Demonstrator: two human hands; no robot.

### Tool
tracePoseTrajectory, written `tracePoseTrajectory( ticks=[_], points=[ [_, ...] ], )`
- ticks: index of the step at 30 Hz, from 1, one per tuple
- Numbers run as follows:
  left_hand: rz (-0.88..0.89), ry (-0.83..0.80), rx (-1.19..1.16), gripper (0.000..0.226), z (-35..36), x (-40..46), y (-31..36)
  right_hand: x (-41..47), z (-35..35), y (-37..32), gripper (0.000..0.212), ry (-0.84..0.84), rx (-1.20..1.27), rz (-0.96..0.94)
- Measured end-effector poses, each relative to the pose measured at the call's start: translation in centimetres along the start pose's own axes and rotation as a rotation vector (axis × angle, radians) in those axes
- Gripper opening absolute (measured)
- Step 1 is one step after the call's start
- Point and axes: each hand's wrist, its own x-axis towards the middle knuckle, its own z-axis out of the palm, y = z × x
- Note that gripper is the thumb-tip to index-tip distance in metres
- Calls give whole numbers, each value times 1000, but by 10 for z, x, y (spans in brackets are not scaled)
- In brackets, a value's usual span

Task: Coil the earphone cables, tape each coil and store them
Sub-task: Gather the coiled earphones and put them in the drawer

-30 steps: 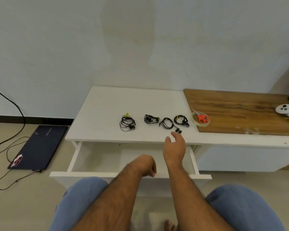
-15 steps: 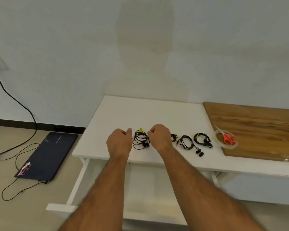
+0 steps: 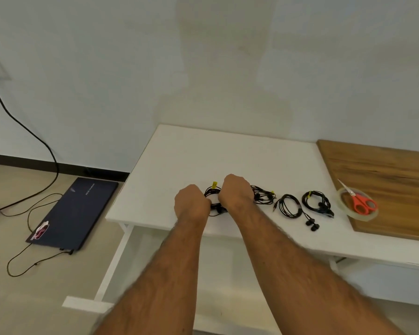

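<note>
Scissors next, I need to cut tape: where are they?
The orange-handled scissors lie across the clear tape roll at the near left corner of the wooden board, right of the earphone coils.

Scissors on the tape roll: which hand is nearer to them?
Right. The right hand is at the leftmost coil, three coils short of the scissors; the left hand is on that coil's far side.

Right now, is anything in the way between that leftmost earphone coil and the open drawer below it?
Nothing visible is. Both hands, left hand and right hand, already grip the leftmost coil near the white table's front edge. The open drawer sits straight below, with only the forearms over it.
</note>
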Motion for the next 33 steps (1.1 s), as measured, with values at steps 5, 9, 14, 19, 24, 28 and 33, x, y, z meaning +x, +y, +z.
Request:
tracePoseTrajectory(
  ticks=[5,9,14,19,24,28,33],
  points=[
    [0,-19,-14,21,2,3,-5,-6,8,5,11,-2,66,-29],
    [26,0,-31,18,1,0,-7,-5,12,8,34,17,158,-50],
    [74,15,-13,8,-2,-3,-6,-6,18,16,9,-6,375,-42],
    [86,-6,-78,10,-2,-3,-7,-8,20,20,6,-24,528,-20],
    [0,-62,-374,4,-8,1,-14,-10,21,23,8,-59,685,22],
    [-138,-195,-736,6,-16,-4,-23,-22,18,24,14,-164,860,68],
    [-186,-277,-842,6,-30,-30,-23,-51,15,31,13,-284,1048,125]
  ],
)
